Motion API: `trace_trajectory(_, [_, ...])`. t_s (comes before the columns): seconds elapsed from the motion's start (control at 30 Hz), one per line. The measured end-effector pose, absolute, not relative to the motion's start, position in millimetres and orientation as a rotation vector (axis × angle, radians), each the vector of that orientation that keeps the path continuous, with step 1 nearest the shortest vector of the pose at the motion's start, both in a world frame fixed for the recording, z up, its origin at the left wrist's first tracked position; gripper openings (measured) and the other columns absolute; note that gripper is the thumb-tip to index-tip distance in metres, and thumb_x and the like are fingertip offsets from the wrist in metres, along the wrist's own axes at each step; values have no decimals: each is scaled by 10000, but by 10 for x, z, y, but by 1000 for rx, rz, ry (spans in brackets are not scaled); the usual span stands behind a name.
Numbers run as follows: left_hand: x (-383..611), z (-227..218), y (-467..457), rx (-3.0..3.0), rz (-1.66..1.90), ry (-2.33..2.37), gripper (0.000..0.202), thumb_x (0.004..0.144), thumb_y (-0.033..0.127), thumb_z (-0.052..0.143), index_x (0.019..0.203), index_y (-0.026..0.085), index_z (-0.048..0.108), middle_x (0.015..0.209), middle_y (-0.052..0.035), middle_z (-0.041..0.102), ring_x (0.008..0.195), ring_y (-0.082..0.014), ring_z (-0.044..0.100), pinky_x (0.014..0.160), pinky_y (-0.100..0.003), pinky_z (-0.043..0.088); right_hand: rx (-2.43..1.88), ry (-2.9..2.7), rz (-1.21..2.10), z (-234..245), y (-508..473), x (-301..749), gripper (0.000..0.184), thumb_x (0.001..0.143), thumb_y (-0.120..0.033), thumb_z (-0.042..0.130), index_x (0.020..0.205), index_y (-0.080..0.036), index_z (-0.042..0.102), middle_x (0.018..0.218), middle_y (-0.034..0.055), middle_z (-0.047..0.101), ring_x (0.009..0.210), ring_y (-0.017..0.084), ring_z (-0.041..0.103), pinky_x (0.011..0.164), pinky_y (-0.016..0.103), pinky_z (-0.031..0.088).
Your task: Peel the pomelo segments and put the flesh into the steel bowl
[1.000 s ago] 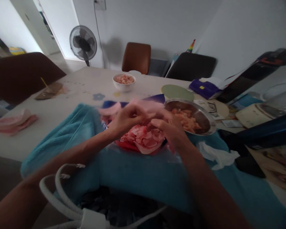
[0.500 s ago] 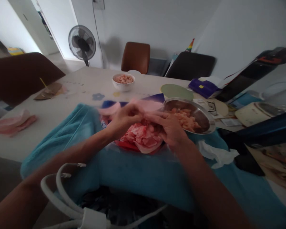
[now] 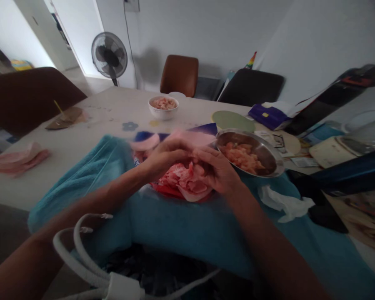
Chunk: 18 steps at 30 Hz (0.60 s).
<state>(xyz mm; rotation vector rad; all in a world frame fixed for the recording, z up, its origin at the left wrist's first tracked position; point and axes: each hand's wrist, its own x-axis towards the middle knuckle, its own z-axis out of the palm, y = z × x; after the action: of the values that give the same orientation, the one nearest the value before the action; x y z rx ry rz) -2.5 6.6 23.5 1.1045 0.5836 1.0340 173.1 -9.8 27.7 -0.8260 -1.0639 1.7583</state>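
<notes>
My left hand [image 3: 171,154] and my right hand [image 3: 220,166] meet over a heap of crumpled pink skins [image 3: 187,179], which look like pomelo membranes. Fingers of both hands are pinched around a small pinkish piece, seemingly a pomelo segment [image 3: 193,156], mostly hidden by the fingertips. Under the heap shows a red sheet or bag [image 3: 167,191]. Thick pink peel [image 3: 146,143] lies behind my left hand. Close to the right hand, a steel bowl [image 3: 276,160] holds orange-pink pulp pieces [image 3: 242,156].
A white bowl [image 3: 163,113] of similar pulp stands farther back. A teal towel [image 3: 87,175] covers the table's near edge. More pink peel [image 3: 18,160] lies left. A crumpled tissue [image 3: 286,202], a dark flat object [image 3: 318,204] and a purple tissue pack [image 3: 268,116] sit right. White cables [image 3: 78,250] hang in front.
The fingers of both hands have shifted slightly over the piece, and the right hand's fingers are more bent. The whole view has moved a little; the bowls and the heap look unchanged.
</notes>
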Motion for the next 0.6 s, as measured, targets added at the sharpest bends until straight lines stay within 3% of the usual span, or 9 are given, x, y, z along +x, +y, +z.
trace_trajectory(0.23, [-55,259,92,1137,916,677,144,731,118,791,854,126,715,757,-30,725,688,-106,659,685,-238,525,-919,-1076,1652,301,-118,1727,254,722,-352,849,772,-194,656,635,-37,654,471,78,553,377,177,415])
trace_trajectory(0.37, [-60,250,96,1151,875,685,94,747,94,764,806,113,693,705,-26,698,625,-93,639,622,-226,507,-944,-1136,1570,237,-113,1720,249,725,-344,829,856,-196,678,664,-38,681,491,93,596,433,203,473])
trace_trajectory(0.6, [-66,249,95,1170,898,716,53,743,71,710,756,119,694,669,-18,680,564,-84,613,535,-209,469,-998,-1414,1235,177,-121,1713,173,881,-388,672,912,-221,708,770,-16,720,599,113,665,542,234,551])
